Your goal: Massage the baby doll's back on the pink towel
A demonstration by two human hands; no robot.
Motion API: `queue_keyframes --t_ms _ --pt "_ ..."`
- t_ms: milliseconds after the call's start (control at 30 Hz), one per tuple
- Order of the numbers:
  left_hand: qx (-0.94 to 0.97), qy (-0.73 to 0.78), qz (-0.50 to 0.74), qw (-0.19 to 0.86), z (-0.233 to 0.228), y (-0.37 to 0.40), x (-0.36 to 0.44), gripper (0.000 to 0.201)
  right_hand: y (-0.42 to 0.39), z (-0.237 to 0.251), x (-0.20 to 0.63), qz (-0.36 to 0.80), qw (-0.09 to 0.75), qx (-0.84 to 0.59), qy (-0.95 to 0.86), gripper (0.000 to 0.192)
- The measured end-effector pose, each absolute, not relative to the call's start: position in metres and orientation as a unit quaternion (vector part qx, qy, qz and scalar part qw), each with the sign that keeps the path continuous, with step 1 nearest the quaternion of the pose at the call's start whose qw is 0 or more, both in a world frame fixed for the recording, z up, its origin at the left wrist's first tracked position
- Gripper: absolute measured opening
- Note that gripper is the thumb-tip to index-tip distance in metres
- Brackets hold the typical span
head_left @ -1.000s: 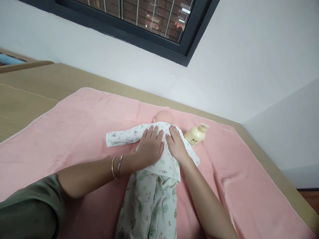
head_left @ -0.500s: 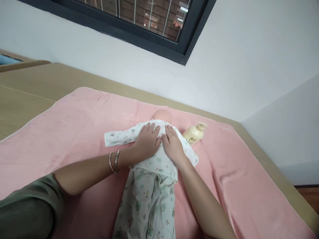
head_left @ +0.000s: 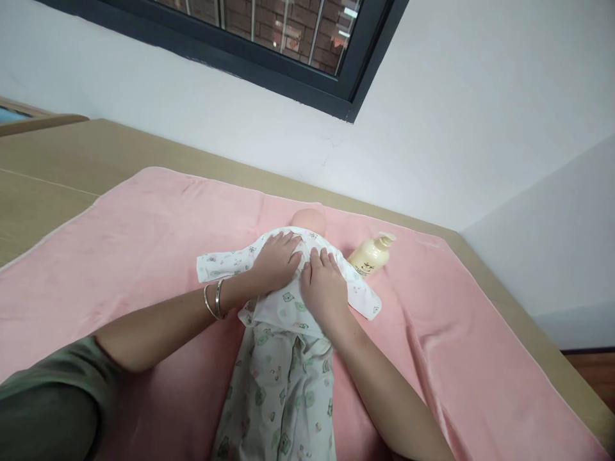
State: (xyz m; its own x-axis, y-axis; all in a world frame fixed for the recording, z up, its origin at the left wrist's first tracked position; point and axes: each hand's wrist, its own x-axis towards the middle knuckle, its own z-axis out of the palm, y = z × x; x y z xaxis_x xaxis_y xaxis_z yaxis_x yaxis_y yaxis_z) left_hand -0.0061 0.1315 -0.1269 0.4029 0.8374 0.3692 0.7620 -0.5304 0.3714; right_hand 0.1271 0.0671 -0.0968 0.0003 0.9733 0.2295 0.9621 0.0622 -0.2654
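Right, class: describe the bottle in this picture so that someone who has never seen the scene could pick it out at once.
Find the pink blanket spread over the wooden surface below the window. On it lies a baby doll in printed clothes; the cream pump bottle lies on its side just right of the doll's head. It is the only hard, glossy thing there, and neither hand touches it.

Both hands slide lower-left on the doll's shirt [head_left: 283, 307]: left hand [head_left: 273, 264] fingers curl more, right hand [head_left: 323, 288] sits lower on the chest; shirt bunches slightly beneath them.
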Motion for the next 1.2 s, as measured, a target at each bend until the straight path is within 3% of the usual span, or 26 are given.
queue_keyframes --t_ms 267,500,633,967,1200 --pt "0.829 0.49 0.269 0.002 -0.125 0.087 0.006 0.05 0.102 -0.09 0.158 0.096 0.224 -0.66 -0.71 0.049" --pt "0.801 0.51 0.302 0.086 -0.134 0.117 0.002 0.054 0.073 -0.086 0.126 0.039 0.124 -0.687 -0.715 0.055" --pt "0.79 0.507 0.334 0.087 -0.14 0.121 0.001 0.052 0.057 -0.082 0.117 0.045 0.114 -0.67 -0.732 0.055" --pt "0.745 0.517 0.403 0.124 -0.143 0.115 0.004 0.048 0.086 -0.095 0.15 0.132 0.251 -0.649 -0.706 0.058" --pt "0.746 0.512 0.405 0.133 -0.141 0.113 0.002 0.046 0.077 -0.091 0.143 0.06 0.303 -0.614 -0.726 0.059"
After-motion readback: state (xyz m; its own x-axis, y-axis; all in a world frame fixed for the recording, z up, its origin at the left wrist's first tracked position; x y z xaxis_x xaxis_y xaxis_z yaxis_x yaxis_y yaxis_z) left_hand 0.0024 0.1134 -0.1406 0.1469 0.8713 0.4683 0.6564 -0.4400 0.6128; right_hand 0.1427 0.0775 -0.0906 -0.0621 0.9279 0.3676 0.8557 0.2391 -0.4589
